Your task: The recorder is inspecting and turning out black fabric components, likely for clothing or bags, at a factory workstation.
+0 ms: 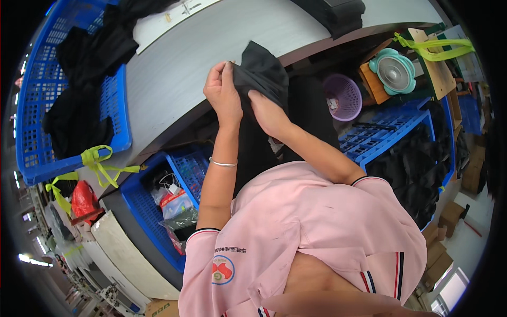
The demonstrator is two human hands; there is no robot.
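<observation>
Fabric piece (261,66), black, soft: held raised and creased between both hands, its upper part seen against the grey surface (179,68), its lower part against dark legwear.

Left grip (224,92): thumb and fingers brought together, clamped on the fabric's left edge. Silver bangle (223,164) worn on the forearm.

Right grip (268,113): closed on the fabric's lower part, thumb laid over it, remaining fingers hidden by the cloth. The fabric is thus placed directly at both grips, extended above and between them.

Shirt (306,206), pink, striped trim: marked on the chest with a line of small dark characters and, beside it, a round emblem (223,270) outlined in blue, with red and green within.

Package (177,205), red and white, printing too small to be read: kept in a blue crate (145,211) beneath the surface.

Blue basket (125,119): set at the left, black cloth (79,121) heaped in it and draped over its rim; yellow-green ties (97,161) fastened near its corner.

Dark stack (340,18): laid at the surface's far right.

Purple bin (351,100), perforated: stood right of the legs, near a turquoise fan-like device (393,71).
</observation>
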